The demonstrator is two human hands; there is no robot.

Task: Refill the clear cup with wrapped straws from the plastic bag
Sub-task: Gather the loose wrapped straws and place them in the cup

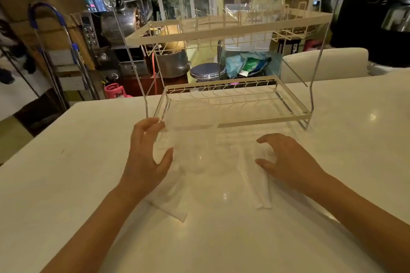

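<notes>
The white counter point(332, 117) runs under both hands, and just beyond the fingertips stands a two-level wire dish rack point(233, 104), its lower shelf close behind the left hand's fingers. Between the two hands, and partly in front of the rack's lower edge, stands the clear cup point(192, 139); it is so see-through against the pale counter that its outline is hard to follow, and I cannot tell whether any straws are already in it, though none show standing up above its rim. The wrapped straws point(257, 184) lie flat on the counter in a white bundle under and just below the right hand, and a second white bundle point(170, 204) lies below the left wrist; the plastic bag cannot be made out clearly from the wrappers, so which bundle sits inside it is uncertain. Judging from this, the refill looks barely begun: the straws are on the counter and the loading into the cup is all left to do. The left hand point(147, 157) is spread beside the cup, thumb out towards it, fingertips near the rim, gripping nothing. The right hand point(286, 159) hovers palm down over the straws, fingers loosely curved and apart, not yet pinching any.
</notes>
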